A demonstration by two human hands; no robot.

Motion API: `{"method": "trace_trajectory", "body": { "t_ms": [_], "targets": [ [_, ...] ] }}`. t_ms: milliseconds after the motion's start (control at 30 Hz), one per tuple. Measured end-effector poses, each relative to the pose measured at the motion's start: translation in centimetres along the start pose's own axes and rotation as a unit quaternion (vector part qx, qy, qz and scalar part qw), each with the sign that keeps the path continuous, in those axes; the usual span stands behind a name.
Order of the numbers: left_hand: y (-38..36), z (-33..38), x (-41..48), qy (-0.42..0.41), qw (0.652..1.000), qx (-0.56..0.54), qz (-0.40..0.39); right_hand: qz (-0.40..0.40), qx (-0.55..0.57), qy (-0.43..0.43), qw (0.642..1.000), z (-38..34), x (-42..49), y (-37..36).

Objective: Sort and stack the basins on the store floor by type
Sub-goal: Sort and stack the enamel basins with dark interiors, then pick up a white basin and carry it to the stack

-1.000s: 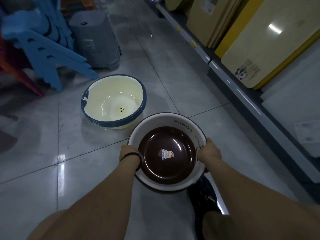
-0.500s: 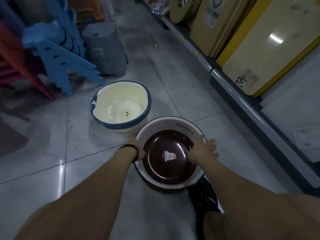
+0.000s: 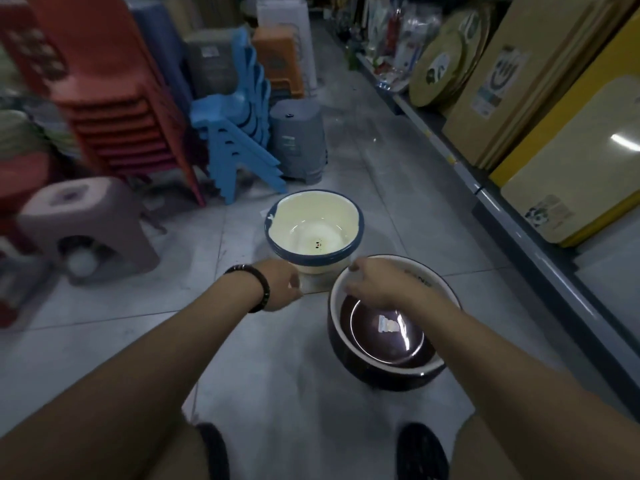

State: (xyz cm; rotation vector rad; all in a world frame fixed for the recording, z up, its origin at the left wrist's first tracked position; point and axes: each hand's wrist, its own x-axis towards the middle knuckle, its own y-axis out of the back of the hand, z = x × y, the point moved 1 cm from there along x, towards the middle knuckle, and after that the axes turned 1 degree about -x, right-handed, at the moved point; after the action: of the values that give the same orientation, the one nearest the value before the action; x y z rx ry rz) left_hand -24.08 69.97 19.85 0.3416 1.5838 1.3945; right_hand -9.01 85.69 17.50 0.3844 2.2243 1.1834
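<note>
**Released, reaching for the next stack**

Both hands had let go of the brown basin (image 3: pixel 363 374). It sat on the floor (image 3: pixel 277 375) just beside the cream basin stack (image 3: pixel 313 221). I judged brown done.

Right hand (image 3: pixel 377 285) hovered over its far rim, fingers loose and empty. Left hand (image 3: pixel 280 285) was at the cream wall, blurred, so I couldn't tell the grip.

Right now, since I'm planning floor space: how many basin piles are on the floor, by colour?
Cream basin pile, blue-rimmed: 1
Brown basin pile, white-rimmed: 1
Total: 2 piles

How many basins are nested in each pile cannot be told from this view.
</note>
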Motion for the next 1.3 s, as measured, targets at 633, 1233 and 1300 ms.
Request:
{"method": "trace_trajectory", "body": {
  "t_ms": [633, 1233, 1300],
  "targets": [
    [10.0, -5.5, 11.1, 0.005, 0.993, -0.105, 0.056, 0.093, 0.064, -0.055, 0.992, -5.7, 12.4, 9.2],
    [49.2, 30.1, -7.4, -0.268, 0.962, 0.015, -0.059, 0.221, 0.266, -0.311, 0.885, -2.5, -27.3, 49.1],
    [48.6, 36.9, -8.5, -0.312, 0.946, 0.053, -0.070, 0.247, 0.271, -0.339, 0.867, 1.6, -31.9, 49.3]
  ]
}}
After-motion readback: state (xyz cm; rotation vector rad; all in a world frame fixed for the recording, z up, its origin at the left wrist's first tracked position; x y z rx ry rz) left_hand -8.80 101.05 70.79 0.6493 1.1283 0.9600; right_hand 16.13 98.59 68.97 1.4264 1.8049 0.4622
